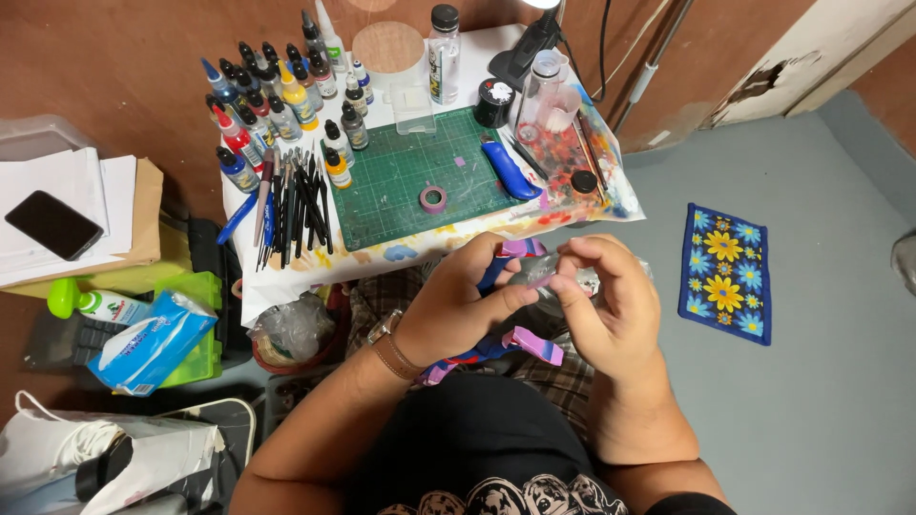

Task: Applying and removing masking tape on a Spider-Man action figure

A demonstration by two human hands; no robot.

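A grey-blue floor (821, 381) fills the right half of the frame, and on it at right of centre lies a dark blue rectangular mat printed with yellow and blue flowers (724, 272). In the upper middle stands a small white counter (477, 43) with paint smears along its near edge. A green gridded cutting mat (401, 181) lies on the middle of the counter, with a small roll of purple tape (432, 198) resting on it and a blue-handled craft knife (509, 170) at its right edge. Left of the cutting mat a cluster of small dropper paint bottles with coloured caps (277, 105) stands upright, and below them a bundle of dark-handled brushes (296, 205) lies on the counter. At far left a black phone (53, 224) lies on a stack of white papers (91, 186).

In the lower middle of the frame, just below the counter's near edge, the left hand (458, 305) is curled around a blue and purple plastic model figure (510, 339), holding it over the lap. A brown leather watch strap (391, 351) circles that wrist. The right hand (611, 305) is beside it, its fingers bent inward and thumb and forefinger pinched together at the figure's upper part; what exactly they grip is too small to tell.
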